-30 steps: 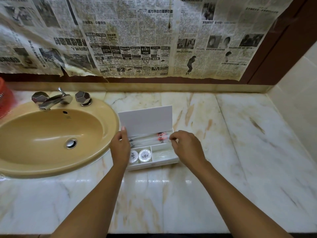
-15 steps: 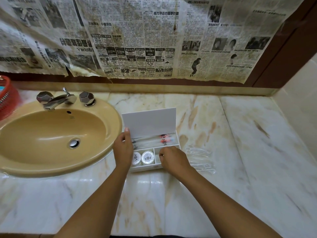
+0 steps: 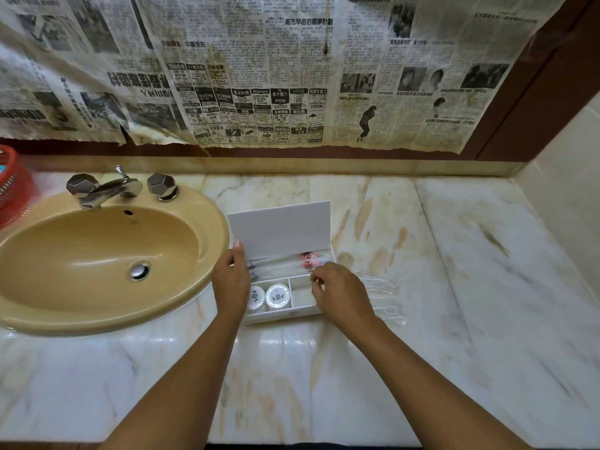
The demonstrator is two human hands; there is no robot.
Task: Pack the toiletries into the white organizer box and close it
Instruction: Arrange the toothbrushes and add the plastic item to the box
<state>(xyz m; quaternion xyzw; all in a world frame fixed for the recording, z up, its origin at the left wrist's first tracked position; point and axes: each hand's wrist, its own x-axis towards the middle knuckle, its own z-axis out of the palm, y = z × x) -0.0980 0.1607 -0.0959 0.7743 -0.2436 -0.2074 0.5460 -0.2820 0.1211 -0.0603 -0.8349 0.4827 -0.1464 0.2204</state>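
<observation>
The white rectangular plastic organizer box (image 3: 285,308) is set on the veined cream marble counter (image 3: 454,287), just beside the rim of the mustard-yellow oval basin (image 3: 97,254), with its flat white hinged lid (image 3: 281,230) raised nearly upright. In the long rear compartment, clear-wrapped slim items with red-and-white ends (image 3: 308,259) are laid lengthwise. In the front left compartment two round white paper-wrapped soaps (image 3: 277,297) are seated side by side; a dark emblem is printed on each, too small to be read. The front right compartment is partly hidden.

The left hand (image 3: 231,284) is pressed against the box's left end, thumb laid up along the lid's edge, so the box is steadied. The right hand (image 3: 341,295) is curled over the front right compartment, fingers bent inward; whether anything is pinched in them cannot be told. Packing is judged to be under way, near its end. Clear plastic wrapped pieces (image 3: 383,297) are seen on the counter just right of the box, so these are probably to be gathered and fitted in before the lid is swung down and pressed shut.

On the yellowed newspaper sheets (image 3: 259,76) taped along the wall, Chinese print is seen; "RM299" and a headline ending 高市早苗的圖夢計劃 can be made out.
</observation>
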